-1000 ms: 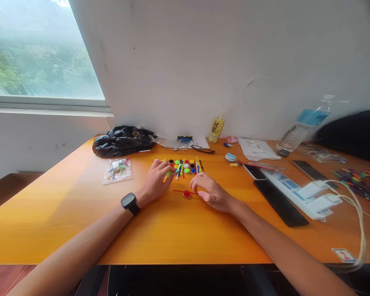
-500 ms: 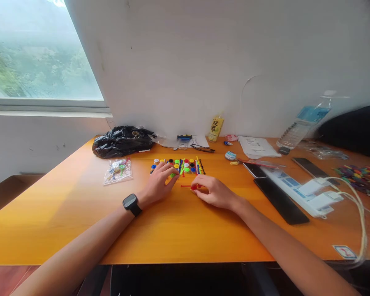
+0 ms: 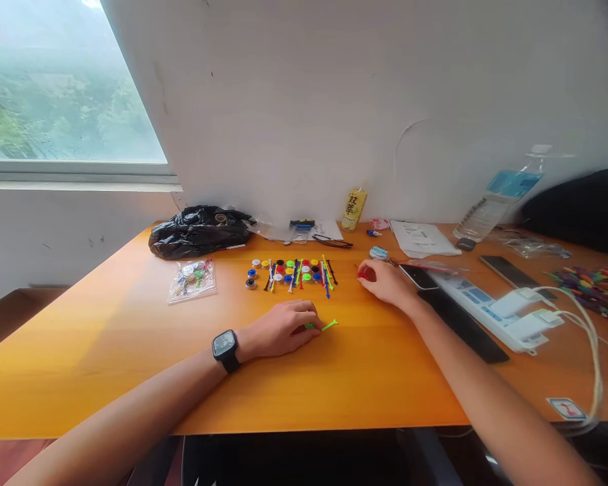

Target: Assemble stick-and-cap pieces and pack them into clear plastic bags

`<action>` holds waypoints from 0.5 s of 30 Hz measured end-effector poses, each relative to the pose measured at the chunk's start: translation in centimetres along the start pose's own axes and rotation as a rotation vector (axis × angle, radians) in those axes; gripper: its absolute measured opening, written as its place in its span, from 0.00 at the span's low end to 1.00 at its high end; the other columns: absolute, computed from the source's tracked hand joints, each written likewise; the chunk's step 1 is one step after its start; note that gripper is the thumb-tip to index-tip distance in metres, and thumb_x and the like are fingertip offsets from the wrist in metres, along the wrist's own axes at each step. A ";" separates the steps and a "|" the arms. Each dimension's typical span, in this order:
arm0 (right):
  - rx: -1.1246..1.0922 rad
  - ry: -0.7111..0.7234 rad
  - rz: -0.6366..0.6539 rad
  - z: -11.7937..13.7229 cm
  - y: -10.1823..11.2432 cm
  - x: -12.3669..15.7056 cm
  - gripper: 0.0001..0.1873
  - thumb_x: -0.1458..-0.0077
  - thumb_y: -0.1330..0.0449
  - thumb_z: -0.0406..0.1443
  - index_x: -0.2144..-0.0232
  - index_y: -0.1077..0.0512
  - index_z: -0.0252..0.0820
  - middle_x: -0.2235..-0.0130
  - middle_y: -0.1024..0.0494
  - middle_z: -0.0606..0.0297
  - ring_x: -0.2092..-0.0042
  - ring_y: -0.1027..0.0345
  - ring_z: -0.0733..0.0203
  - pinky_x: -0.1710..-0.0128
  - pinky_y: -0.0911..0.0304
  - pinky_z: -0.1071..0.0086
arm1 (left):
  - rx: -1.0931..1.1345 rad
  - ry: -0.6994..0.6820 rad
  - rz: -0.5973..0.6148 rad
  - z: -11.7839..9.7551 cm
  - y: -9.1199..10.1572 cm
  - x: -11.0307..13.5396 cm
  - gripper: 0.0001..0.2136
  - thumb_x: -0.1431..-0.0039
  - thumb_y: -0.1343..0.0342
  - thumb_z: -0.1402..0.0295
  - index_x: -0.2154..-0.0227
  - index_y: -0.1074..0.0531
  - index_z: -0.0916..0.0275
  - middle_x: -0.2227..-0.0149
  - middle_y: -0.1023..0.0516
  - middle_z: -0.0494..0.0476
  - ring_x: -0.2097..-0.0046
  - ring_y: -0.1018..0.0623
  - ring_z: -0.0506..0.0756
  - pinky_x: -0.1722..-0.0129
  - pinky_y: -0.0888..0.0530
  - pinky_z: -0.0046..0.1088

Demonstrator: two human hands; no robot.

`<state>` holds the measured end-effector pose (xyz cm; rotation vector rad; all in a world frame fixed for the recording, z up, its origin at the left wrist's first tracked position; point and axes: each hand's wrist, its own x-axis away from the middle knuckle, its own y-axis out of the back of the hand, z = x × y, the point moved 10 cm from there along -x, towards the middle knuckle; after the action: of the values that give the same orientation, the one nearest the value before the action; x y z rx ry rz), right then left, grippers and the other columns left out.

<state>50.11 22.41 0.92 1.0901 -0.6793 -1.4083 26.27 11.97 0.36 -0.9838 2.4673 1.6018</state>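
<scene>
My left hand (image 3: 282, 329), with a black watch on the wrist, lies on the orange table (image 3: 132, 351) with its fingers closed on a green stick piece (image 3: 324, 326) whose tip pokes out to the right. Further right, my right hand (image 3: 385, 282) is closed round a red piece (image 3: 365, 273) close to a black phone (image 3: 418, 277). Behind both hands lies a row of several coloured caps and sticks (image 3: 291, 273).
A clear bag of small parts (image 3: 193, 279) and a black plastic bag (image 3: 200, 231) lie at the left. A yellow bottle (image 3: 355, 210), papers (image 3: 421, 239), a water bottle (image 3: 501, 199), a white power strip (image 3: 491, 304) with cables and a dark tablet (image 3: 461, 324) fill the right.
My left hand pulled a green stick piece out of the row toward me. My right hand carried the red piece away to the right, near the phone.
</scene>
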 end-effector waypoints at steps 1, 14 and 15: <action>0.028 0.013 0.001 0.2 -0.1 0.1 0.05 0.45 0.35 0.32 0.64 0.26 0.44 0.64 0.19 0.63 0.64 0.26 0.55 0.64 0.36 0.64 | 0.004 0.008 -0.006 0.2 0.1 0.0 0.09 0.26 0.47 0.64 0.54 0.22 0.55 0.57 0.22 0.58 0.57 0.20 0.56 0.57 0.25 0.31; -0.270 0.463 0.145 11.4 -2.0 4.2 0.11 0.32 0.47 0.31 0.58 0.24 0.45 0.56 0.19 0.59 0.53 0.27 0.53 0.50 0.33 0.60 | 0.062 0.079 -0.071 1.7 1.1 0.3 0.13 0.24 0.49 0.61 0.44 0.26 0.56 0.49 0.21 0.60 0.49 0.21 0.58 0.48 0.24 0.35; -0.297 0.453 0.195 11.7 -2.7 4.6 0.11 0.32 0.46 0.32 0.57 0.23 0.44 0.56 0.19 0.59 0.53 0.26 0.53 0.50 0.32 0.62 | 0.056 0.087 -0.068 1.8 1.1 0.4 0.13 0.24 0.49 0.60 0.44 0.26 0.56 0.49 0.21 0.60 0.48 0.21 0.58 0.48 0.24 0.36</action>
<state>38.96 16.19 2.10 1.0255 -0.2314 -1.0068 24.86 13.59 0.31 -1.1398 2.4891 1.4928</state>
